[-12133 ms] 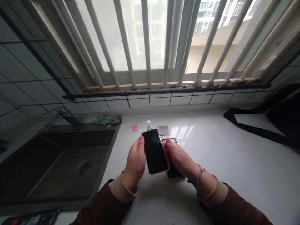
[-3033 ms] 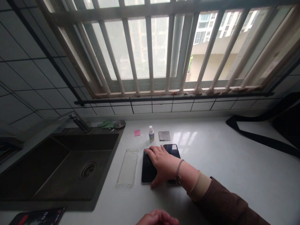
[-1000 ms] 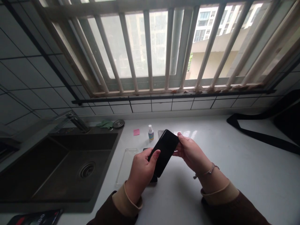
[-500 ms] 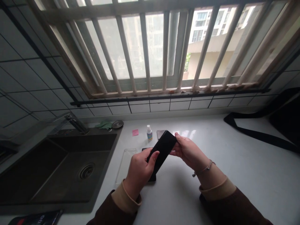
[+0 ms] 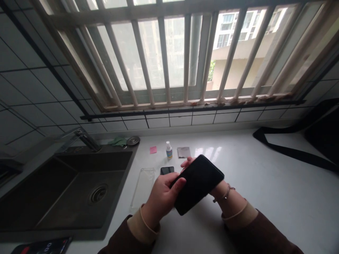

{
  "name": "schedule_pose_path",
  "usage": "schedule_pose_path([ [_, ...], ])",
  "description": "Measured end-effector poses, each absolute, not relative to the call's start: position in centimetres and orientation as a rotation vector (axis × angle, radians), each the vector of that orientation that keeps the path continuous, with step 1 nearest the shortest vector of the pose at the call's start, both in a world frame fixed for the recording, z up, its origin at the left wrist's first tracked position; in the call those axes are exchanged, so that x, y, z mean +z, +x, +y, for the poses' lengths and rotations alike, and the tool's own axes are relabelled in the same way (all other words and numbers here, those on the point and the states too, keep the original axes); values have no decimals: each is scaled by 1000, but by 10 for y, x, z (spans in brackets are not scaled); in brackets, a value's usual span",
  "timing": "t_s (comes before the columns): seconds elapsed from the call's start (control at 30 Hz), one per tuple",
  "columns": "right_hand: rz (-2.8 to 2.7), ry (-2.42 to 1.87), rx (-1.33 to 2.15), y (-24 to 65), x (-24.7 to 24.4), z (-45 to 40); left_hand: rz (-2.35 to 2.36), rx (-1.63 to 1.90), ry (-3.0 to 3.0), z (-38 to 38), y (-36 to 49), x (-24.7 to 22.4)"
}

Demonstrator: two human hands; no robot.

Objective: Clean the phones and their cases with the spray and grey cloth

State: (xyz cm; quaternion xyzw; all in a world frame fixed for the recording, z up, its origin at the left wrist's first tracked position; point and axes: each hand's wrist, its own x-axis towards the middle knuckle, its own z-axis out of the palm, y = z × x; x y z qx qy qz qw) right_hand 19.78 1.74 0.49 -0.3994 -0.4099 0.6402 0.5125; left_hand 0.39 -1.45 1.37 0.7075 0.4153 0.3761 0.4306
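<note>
A black smartphone [image 5: 197,185] is held tilted above the counter [image 5: 275,215], its long axis running toward two o'clock. The left hand [image 5: 161,199] grips its lower end, thumb on the face; the right hand [image 5: 215,188] supports it from beneath, mostly hidden. A second phone [image 5: 167,170] lies at ten o'clock, a clear case [image 5: 144,187] at nine.

Two hands [image 5: 161,201], three phones [image 5: 197,184], one spray bottle [image 5: 168,150], one clear case [image 5: 143,188]

A slim black smartphone [image 5: 197,185], its unlit glossy face turned upward, is held in the air, tilted diagonally.
</note>
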Motion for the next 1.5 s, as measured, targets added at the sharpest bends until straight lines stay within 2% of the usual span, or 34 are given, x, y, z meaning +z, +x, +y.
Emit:
schedule_pose_path([
  [0.1, -1000, -1005, 1527, 197, 3, 19, 1017, 892, 1799, -18, 7, 13],
  [0.27, -717, -918, 1529, 219, 1, 32, 1262, 1010, 1709, -11, 5, 10],
  [0.7, -1186, -1139, 1173, 224, -1, 29, 1359, 909, 2030, -10, 3, 10],
  [1.0, -963, -1092, 1524, 218, 0, 30, 1429, 890, 2255, -15, 3, 0],
  [1.3, -782, -1121, 1600, 220, 1, 29, 1324, 879, 2432, -18, 5, -4],
  [1.5, -710, -1031, 1733, 221, 2, 29, 1240, 854, 2263, -18, 5, 3],
])
